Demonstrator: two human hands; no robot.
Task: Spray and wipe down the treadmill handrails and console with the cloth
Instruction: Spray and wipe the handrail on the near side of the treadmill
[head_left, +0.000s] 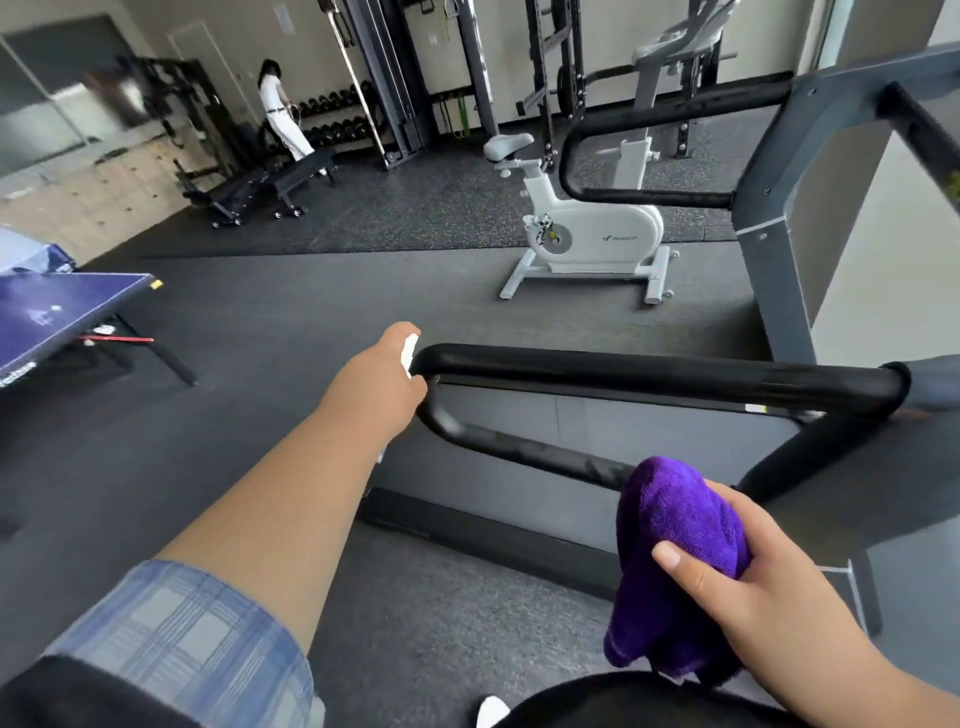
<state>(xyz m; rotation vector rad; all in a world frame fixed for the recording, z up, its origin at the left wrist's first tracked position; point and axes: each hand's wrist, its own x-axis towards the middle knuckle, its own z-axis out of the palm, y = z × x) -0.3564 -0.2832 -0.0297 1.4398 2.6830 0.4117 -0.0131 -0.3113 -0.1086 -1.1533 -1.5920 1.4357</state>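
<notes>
Up close, one purple cloth (675, 545) gripped in right hand (748, 587), left hand (384, 369) curled on a white object (409, 353), two black handrails (649, 374).

Bright, even indoor light; wide-angle view, softened by blur.
Straight lines are bent toward the edges, as seen in the treadmill upright (774, 218). A pale sheen is carried along the black handrail (649, 371). Shadows on the floor (311, 322) are faint. The far wall and the distant person (280, 111) are rendered soft and smeared.
</notes>
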